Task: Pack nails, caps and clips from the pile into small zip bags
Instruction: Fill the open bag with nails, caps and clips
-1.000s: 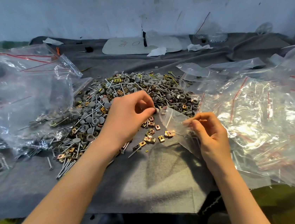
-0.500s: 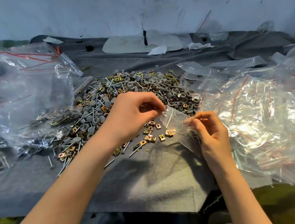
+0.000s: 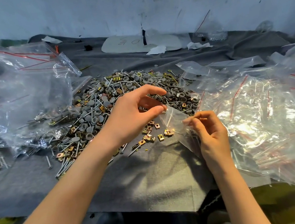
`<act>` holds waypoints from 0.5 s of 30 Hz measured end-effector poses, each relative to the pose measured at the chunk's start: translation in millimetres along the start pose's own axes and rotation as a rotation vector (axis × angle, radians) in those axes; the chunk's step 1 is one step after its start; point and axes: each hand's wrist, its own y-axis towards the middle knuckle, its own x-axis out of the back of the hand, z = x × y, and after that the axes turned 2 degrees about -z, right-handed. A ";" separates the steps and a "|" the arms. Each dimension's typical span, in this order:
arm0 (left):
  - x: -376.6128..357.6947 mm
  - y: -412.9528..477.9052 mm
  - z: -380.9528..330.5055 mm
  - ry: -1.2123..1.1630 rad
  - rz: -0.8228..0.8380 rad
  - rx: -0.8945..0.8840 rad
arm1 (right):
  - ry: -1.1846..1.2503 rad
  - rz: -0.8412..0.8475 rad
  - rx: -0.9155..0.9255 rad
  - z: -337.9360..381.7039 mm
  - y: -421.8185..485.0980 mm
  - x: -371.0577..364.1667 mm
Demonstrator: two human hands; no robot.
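Left hand (image 3: 134, 117): fingers (image 3: 156, 92) apart and lightly curved, wide gap between index and thumb. The thumb tip sits at the mouth of the bag (image 3: 174, 118), looks touching. Cannot tell if anything is in the palm.

Right hand (image 3: 213, 137): thumb and index pinched together on the bag's near edge, other fingers curled loosely behind. The bag is small and clear, held tilted just above the counter (image 3: 150, 177), mouth toward the left hand.

Just below the bag, loose clips (image 3: 149, 137) lie on the grey cloth. Behind both hands is the pile (image 3: 122, 94): grey caps (image 3: 91, 102), nails (image 3: 64, 167) and brass clips mixed, nails spilling toward the near left.

Large clear bag left (image 3: 26, 100) with red zip lines, parts inside at its bottom. Heap of clear bags right (image 3: 257, 117), touching the right wrist. White board (image 3: 135, 43) at the back by the wall (image 3: 131, 7).
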 end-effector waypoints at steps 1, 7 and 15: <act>1.1 0.0 1.7 0.006 -0.015 0.005 | 0.000 0.001 -0.003 0.0 0.3 -0.2; 9.2 0.7 11.7 0.015 -0.059 0.045 | -0.006 0.006 -0.011 0.2 0.3 0.4; 11.0 7.3 51.6 0.528 0.008 0.166 | -0.016 0.005 -0.006 1.4 -0.1 0.7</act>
